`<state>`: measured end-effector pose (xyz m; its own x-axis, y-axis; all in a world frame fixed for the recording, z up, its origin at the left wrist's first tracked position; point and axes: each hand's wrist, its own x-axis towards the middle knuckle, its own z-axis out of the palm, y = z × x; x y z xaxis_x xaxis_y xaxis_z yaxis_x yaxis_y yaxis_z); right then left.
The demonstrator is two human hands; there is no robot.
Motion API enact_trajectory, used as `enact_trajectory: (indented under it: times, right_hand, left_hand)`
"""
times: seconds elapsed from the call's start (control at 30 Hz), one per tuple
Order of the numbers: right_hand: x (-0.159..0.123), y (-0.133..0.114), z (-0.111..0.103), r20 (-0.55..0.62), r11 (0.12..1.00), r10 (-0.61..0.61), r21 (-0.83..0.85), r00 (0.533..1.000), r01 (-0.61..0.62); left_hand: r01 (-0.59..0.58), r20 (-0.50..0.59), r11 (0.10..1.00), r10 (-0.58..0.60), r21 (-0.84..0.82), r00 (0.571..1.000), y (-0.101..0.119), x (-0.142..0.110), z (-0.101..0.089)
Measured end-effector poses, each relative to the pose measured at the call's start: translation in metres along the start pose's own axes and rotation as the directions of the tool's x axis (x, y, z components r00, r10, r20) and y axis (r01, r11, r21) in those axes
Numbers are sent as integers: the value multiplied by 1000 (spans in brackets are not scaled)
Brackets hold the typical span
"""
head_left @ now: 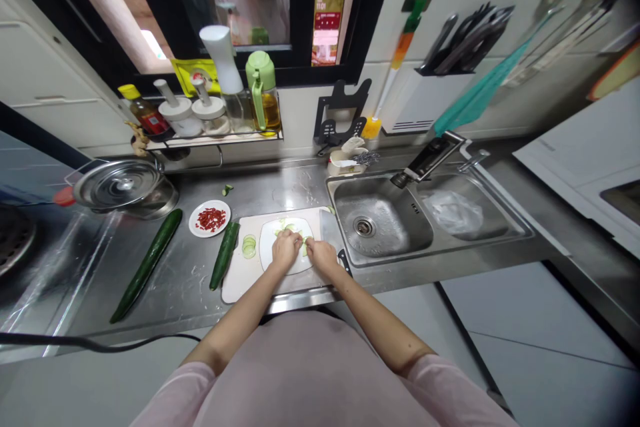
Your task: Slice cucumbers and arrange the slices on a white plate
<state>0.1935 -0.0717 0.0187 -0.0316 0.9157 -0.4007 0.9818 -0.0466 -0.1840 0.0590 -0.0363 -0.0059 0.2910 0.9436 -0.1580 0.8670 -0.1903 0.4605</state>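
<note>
The two arms reach out over the front edge of the table and lean in toward each other. The left hand (287,248) and the right hand (321,255) are close together, backs up, with bent fingers. Their fingertips almost meet. The left wrist (275,271) and right wrist (339,275) look nearly straight. Both elbows are bent a little.

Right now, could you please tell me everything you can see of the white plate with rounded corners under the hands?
The white, rounded-square plate looks smooth, perhaps ceramic. It lies flat on the pale rectangular cutting board, right of a small overlapping stack of pale green cucumber slices. More pale green pieces lie on it. The left hand and right hand hide part of it; whether they touch it is unclear.
</note>
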Motion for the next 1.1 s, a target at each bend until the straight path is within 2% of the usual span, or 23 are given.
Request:
enact_trajectory:
  times: [0.43, 0.7, 0.9, 1.1]
  right_hand:
    - [-2, -4, -3, -7, 1000, -11, -2, 1000, 11]
    - [-4, 6, -4, -120, 995, 71, 77, 990, -62]
    - [-6, 9, -6, -83, 998, 41, 49, 996, -37]
    - [-8, 10, -3, -70, 998, 44, 38, 997, -41]
  left_hand:
    - [14, -32, 1000, -13, 20, 999, -2, -3, -1]
    - [-25, -72, 998, 30, 63, 997, -7, -1, -3]
    - [-94, -43, 984, 101, 152, 994, -8, 2, -5]
    - [-76, -30, 986, 82, 149, 996, -6, 0, -2]
